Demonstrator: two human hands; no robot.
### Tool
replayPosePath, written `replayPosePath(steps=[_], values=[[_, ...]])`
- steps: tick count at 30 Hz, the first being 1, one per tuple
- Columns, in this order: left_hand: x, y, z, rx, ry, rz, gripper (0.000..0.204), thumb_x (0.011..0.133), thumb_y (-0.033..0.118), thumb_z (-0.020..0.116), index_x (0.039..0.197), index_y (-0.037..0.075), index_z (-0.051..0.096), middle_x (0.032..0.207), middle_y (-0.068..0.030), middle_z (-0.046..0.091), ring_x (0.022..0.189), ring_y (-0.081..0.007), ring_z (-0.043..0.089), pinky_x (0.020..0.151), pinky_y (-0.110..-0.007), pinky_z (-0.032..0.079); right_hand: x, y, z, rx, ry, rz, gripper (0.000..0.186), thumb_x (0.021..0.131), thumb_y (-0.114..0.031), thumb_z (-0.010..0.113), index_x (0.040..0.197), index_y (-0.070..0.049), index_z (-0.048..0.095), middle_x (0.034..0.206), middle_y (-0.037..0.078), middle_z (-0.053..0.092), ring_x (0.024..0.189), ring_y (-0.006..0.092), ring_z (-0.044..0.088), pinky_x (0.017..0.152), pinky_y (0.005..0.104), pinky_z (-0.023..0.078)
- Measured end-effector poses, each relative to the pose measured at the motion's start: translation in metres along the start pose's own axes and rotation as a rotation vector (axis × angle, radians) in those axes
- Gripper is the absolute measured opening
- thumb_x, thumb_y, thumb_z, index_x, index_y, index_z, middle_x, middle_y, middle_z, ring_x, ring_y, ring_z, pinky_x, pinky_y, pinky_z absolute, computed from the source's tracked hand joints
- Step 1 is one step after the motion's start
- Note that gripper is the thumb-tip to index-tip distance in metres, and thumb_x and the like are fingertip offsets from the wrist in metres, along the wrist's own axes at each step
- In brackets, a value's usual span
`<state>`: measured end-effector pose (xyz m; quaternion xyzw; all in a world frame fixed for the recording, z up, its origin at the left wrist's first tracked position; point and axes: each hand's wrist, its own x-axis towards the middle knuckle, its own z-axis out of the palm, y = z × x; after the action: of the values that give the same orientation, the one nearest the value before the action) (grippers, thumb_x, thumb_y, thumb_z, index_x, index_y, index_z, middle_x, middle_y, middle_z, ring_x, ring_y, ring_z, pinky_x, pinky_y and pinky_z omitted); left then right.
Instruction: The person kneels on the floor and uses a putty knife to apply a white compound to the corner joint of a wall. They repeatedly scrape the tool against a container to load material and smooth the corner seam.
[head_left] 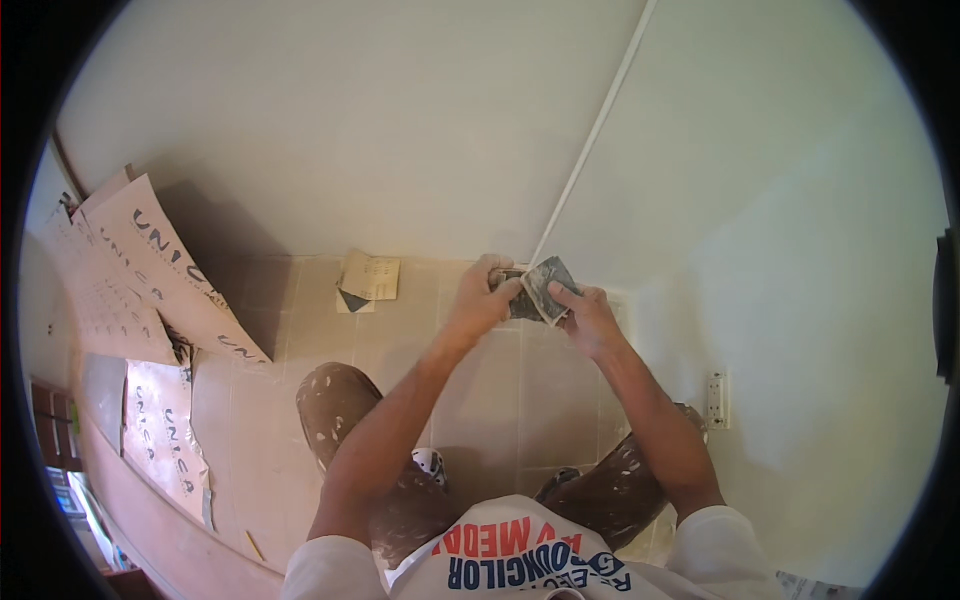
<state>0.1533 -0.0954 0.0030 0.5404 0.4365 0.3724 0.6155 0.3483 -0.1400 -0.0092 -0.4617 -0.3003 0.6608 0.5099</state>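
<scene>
Ahead of my knees, close to the wall corner, both hands are up with dark grey pieces that look like sandpaper. My left hand (484,296) is closed, thumb on top, on one dark sandpaper piece (524,308). A second, lighter-edged sandpaper piece (548,284) is pinched between the thumb and fingers of my right hand (590,318). The two pieces meet or overlap between the hands; whether they are joined as one folded sheet I cannot tell.
Tan-backed sheets (372,278) lie on the tiled floor (480,385) by the wall. Large printed brown sheets (150,265) lean at the left, with another printed sheet (165,435) below. A white strip (598,125) runs up the corner. A socket (717,400) sits on the right wall.
</scene>
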Motion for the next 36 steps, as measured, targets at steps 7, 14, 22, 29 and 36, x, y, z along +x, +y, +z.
replayPosePath(steps=[7, 14, 22, 29, 36], values=[[0.0, 0.005, -0.015, -0.683, -0.357, -0.198, 0.03, 0.096, 0.019, 0.054, 0.12, 0.001, 0.052, 0.12, -0.0117, 0.059, 0.106, -0.0185, 0.06, 0.084, -0.036, 0.053, 0.001, -0.013, 0.0, 0.134, 0.056, 0.006, 0.027, 0.093, -0.016, 0.064, 0.111, 0.004, 0.061, 0.103, 0.01, 0.068, 0.091, 0.0178, 0.067, 0.08, 0.0346, 0.056], [-0.002, -0.015, -0.006, -0.516, -0.307, -0.064, 0.051, 0.092, 0.008, 0.06, 0.138, 0.001, 0.04, 0.125, -0.0125, 0.057, 0.113, -0.0204, 0.059, 0.093, -0.038, 0.052, 0.003, -0.009, -0.003, 0.067, 0.031, -0.049, 0.027, 0.092, -0.02, 0.066, 0.106, 0.003, 0.065, 0.101, 0.011, 0.069, 0.09, 0.0186, 0.068, 0.081, 0.0364, 0.057], [0.002, -0.01, -0.012, -0.343, -0.373, -0.004, 0.046, 0.089, 0.004, 0.065, 0.132, 0.0, 0.051, 0.122, -0.0079, 0.062, 0.108, -0.0167, 0.061, 0.087, -0.032, 0.054, 0.0, -0.015, 0.002, 0.049, 0.056, -0.026, 0.027, 0.092, -0.02, 0.066, 0.106, 0.003, 0.065, 0.098, 0.009, 0.068, 0.088, 0.0177, 0.067, 0.076, 0.0345, 0.056], [-0.005, 0.005, -0.008, -0.145, -0.382, 0.037, 0.037, 0.083, 0.001, 0.071, 0.119, -0.001, 0.059, 0.121, -0.01, 0.062, 0.098, -0.0162, 0.065, 0.086, -0.029, 0.053, 0.0, -0.013, -0.001, 0.039, 0.07, -0.14, 0.023, 0.092, -0.015, 0.065, 0.101, 0.005, 0.065, 0.091, 0.01, 0.068, 0.079, 0.0154, 0.067, 0.068, 0.0302, 0.054], [-0.009, -0.008, 0.001, 0.104, -0.362, 0.303, 0.023, 0.083, 0.002, 0.072, 0.104, -0.004, 0.065, 0.138, -0.0192, 0.051, 0.096, -0.0138, 0.064, 0.085, -0.028, 0.052, 0.0, -0.023, 0.001, -0.03, 0.113, -0.208, 0.022, 0.09, -0.015, 0.067, 0.097, 0.006, 0.066, 0.086, 0.008, 0.067, 0.069, 0.0123, 0.062, 0.062, 0.0269, 0.05]])
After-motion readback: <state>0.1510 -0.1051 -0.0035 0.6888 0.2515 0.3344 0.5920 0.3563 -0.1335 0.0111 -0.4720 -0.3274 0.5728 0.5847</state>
